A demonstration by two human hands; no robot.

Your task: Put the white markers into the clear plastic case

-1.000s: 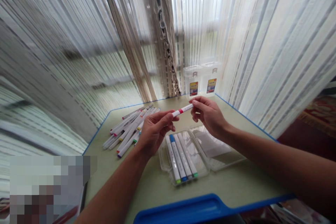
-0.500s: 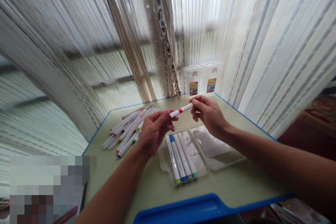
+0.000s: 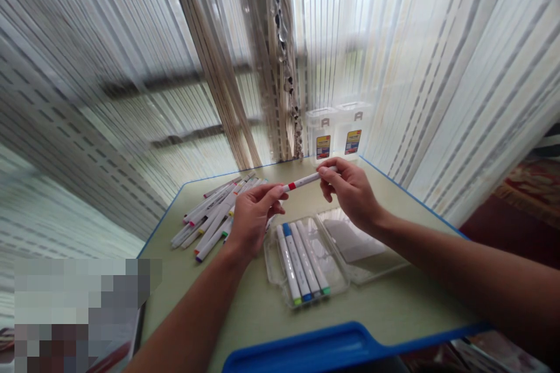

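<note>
Between my two hands a white marker with a red band [image 3: 301, 182] is held above the table, tilted up to the right. My left hand [image 3: 258, 210] pinches its left end, and my right hand [image 3: 347, 186] grips it near the right end. Below them lies an open clear plastic case [image 3: 336, 274]. Several white markers [image 3: 300, 262] with green, blue and grey ends rest side by side in its left half. A loose pile of markers [image 3: 214, 213] with coloured ends spreads on the table, left of my left hand.
Two clear cases with yellow labels [image 3: 335, 143] stand upright at the back of the pale green table [image 3: 184, 297]. A blue raised edge [image 3: 297, 347] runs along its front. String curtains [image 3: 131, 41] hang close behind and on both sides.
My left hand has shifted slightly left and my right hand has slid along the marker, so more of its shaft shows between them. The red band sits further left.
</note>
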